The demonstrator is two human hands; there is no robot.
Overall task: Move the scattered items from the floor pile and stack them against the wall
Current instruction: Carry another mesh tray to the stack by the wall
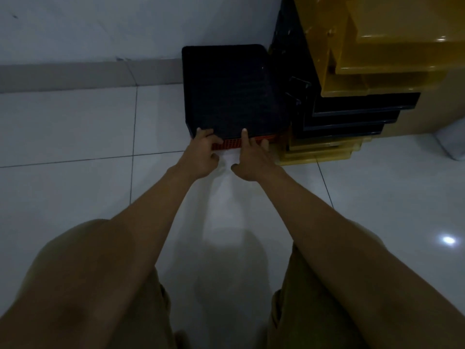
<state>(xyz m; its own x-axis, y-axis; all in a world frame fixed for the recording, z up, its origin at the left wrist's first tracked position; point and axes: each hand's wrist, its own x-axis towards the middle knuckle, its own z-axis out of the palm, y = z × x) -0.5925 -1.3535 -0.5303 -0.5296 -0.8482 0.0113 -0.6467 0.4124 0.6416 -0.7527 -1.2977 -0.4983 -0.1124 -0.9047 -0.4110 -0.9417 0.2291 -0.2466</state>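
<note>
Black, smooth and flat-topped, the tray [234, 89] sits on a red lattice-sided crate [247, 143], its far edge at the white wall [100, 28]. The left hand [203, 153] curls its fingers over the near left corner; the right hand [251, 157] presses one straight finger on the near edge. To finish well, I would push evenly from both hands until edges line up squarely. Just beside stands a stepped stack of glossy yellow and black trays [352, 96] on pale shiny floor tiles [75, 134].
</note>
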